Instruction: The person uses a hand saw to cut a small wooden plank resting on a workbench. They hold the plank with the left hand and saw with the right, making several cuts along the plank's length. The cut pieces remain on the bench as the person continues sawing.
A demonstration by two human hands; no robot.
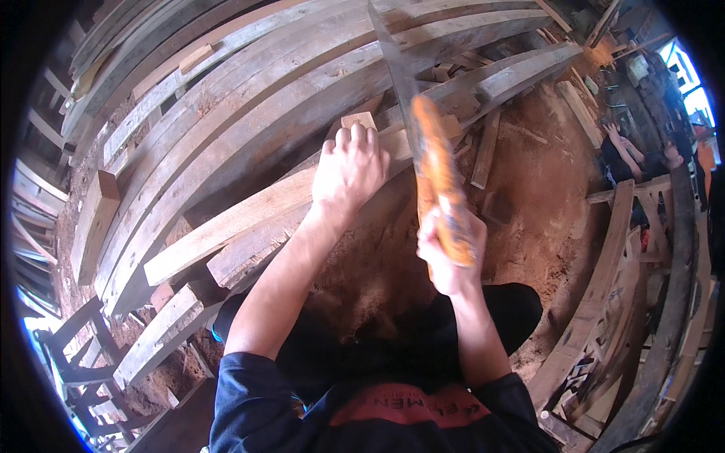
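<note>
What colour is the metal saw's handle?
The saw's long handle is orange with dark patches, seen best in the head view.

Dim | glare upper right | saw [432,151] motion-blurred | edges bent

An orange-handled handsaw [438,170], blade pointing away, crosses over a pale squared beam [272,207]. The beam lies slantwise

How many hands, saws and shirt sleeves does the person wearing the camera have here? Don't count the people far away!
Bare hands: 2 (left hand, right hand)
Orange-handled saw with a long grey metal blade: 1, in the right hand
Dark cloth short sleeves: 2 (left sleeve, right sleeve)
Total: 5
</note>
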